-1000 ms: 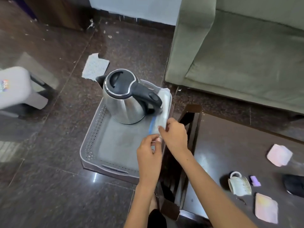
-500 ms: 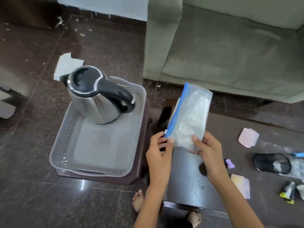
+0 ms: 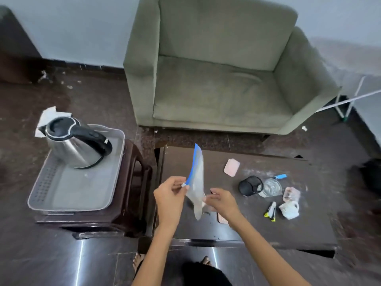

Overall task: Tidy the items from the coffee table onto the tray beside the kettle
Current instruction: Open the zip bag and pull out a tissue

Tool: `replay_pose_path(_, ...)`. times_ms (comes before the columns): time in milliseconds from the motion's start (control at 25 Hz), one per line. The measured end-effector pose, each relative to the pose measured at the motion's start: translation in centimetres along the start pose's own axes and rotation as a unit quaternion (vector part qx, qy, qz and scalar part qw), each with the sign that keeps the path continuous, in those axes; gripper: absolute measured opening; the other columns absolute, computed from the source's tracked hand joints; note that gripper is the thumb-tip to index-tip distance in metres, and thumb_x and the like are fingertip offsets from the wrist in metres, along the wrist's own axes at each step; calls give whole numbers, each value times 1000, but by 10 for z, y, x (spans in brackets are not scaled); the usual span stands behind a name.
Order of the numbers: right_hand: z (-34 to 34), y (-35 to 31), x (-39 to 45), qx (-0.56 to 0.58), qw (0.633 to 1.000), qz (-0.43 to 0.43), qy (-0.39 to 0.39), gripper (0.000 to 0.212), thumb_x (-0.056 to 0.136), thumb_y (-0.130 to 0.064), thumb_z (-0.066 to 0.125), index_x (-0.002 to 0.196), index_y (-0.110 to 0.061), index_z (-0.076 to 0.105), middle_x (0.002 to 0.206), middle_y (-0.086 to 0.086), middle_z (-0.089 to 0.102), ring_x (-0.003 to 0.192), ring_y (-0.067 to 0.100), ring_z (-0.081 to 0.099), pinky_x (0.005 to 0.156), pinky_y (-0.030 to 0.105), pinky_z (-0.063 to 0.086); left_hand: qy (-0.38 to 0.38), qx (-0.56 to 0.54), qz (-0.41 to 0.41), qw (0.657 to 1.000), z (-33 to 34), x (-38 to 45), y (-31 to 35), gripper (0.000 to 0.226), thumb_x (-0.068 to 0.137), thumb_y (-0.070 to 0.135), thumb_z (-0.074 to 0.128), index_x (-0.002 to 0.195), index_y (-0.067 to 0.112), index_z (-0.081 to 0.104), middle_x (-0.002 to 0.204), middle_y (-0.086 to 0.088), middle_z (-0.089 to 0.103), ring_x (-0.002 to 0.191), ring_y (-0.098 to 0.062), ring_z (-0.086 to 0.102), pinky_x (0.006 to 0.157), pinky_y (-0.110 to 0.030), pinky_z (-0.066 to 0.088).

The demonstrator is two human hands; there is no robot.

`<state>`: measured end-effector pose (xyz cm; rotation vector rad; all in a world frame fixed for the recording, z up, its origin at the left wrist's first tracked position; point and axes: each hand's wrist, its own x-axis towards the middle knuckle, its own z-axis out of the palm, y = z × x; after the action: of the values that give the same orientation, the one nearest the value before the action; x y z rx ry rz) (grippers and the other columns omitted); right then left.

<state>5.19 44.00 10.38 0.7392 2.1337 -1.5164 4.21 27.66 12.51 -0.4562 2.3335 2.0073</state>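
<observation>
- Since half a second ago the zip-lock bag (image 3: 197,182) has turned edge-on between the hands, its blue seal strip now running up and away from the left hand (image 3: 169,198); earlier it faced the camera flat.
- Left hand pinches the bag's lower seal corner between thumb and fingertips.
- Right hand (image 3: 221,202) has shifted from gripping the bag's face to its lower edge; the fingers curl against the plastic, though the grip itself is blurred.
- Bag hangs above the near left part of the coffee table (image 3: 268,230), off the tray.
- Left of the left hand, the grey tray (image 3: 82,195) sits on a dark stool (image 3: 132,203), with the steel kettle (image 3: 76,144) at its far end.
- Right of the right hand lie a black mesh cup (image 3: 249,185), a clear glass lid (image 3: 271,187), a small white cup (image 3: 289,209), a yellow-black clip (image 3: 271,211) and, farther off, a pink pad (image 3: 232,166).
</observation>
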Motion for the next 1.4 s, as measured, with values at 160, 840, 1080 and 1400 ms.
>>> replay_pose_path(160,-23,1,-42,-119,969,-192,97,47,79,-1,66,124,-12,56,116,5,64,88,12,62,80,22,53,-49,89,47,994,18,-39,24,27,75,-9,65,82,17,70,77,9,70,71,0,66,68,-16,54)
replay_pose_path(840,-89,-14,-56,-244,867,-417,124,14,77,-13,70,89,-22,69,83,-9,63,64,5,57,55,17,41,-75,26,54,995,63,-76,74,21,72,3,77,90,11,70,85,-2,72,78,-10,69,72,-18,55)
replay_pose_path(1080,-107,-39,-51,-178,860,-479,19,30,83,-30,67,113,-25,68,91,-7,70,71,2,61,60,4,36,-75,-19,48,996,65,-56,80,9,76,6,75,85,4,76,80,-9,75,79,-20,73,76,-31,58)
replay_pose_path(1400,-107,-45,-36,-73,887,-445,96,3,76,-15,74,79,-14,74,78,-2,70,69,7,63,57,28,53,-218,-20,45,975,58,-39,96,33,70,-3,77,99,12,74,95,-6,76,92,-19,71,81,-30,57)
